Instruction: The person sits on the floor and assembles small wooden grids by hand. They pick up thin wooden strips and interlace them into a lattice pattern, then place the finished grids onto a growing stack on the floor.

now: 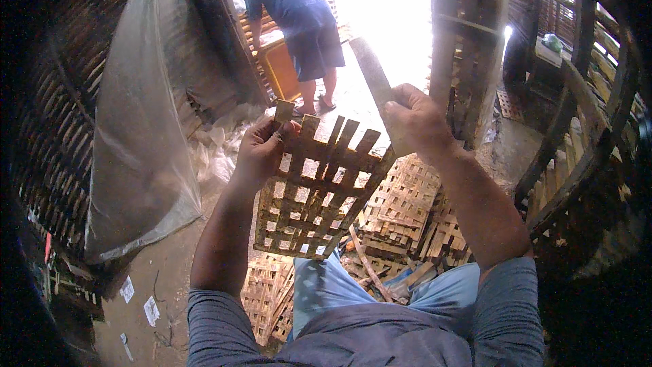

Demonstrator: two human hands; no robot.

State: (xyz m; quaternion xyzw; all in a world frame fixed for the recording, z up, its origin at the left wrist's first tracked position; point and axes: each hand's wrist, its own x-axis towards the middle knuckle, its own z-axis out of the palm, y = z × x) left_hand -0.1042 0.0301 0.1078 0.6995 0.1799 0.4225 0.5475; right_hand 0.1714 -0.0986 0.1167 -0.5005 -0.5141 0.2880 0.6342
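A dark brown wall of narrow horizontal slats (pixel 58 115) lines the left side, with a translucent grey plastic sheet (pixel 136 149) draped in front of it. Crumpled whitish plastic (pixel 216 153) lies at the sheet's right edge. The bare brown floor (pixel 170 265) carries small white paper scraps (pixel 151 310) at lower left. Glaring white daylight floods a tall opening (pixel 380 0) at the top, beside upright weathered wooden posts (pixel 468 34). Farther right, light pierces a dark openwork slatted wall (pixel 606 41) near the rim.
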